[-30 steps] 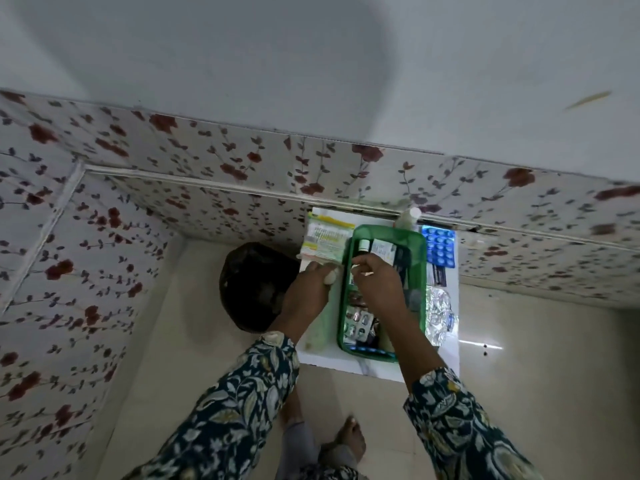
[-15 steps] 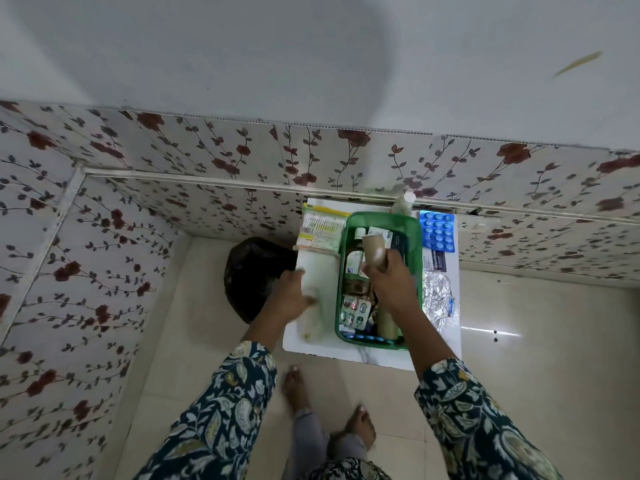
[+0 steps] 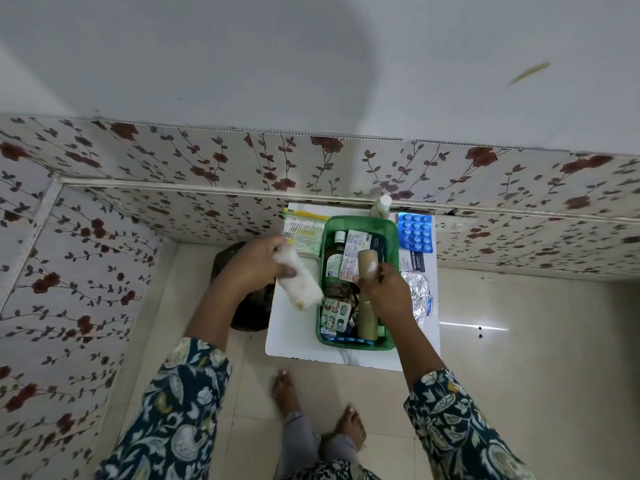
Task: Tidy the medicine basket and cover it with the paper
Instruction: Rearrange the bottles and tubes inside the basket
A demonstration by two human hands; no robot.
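Flanking green basket (image 3: 360,221), both hands (image 3: 258,265).

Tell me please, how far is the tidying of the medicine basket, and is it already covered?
Partly done: bottles, a box and strips already sit in the green basket. In hand: the right hand holds a brown tube over it, and the left hand holds a white roll beside it. Left: the blue blister pack and foil strip lie outside; the basket is uncovered.

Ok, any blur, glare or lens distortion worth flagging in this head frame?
Head view: the white roll in the left hand is motion-smeared; glare streak on the floor tile; wide-angle bending curves the wall trim; the green basket stays fairly sharp.
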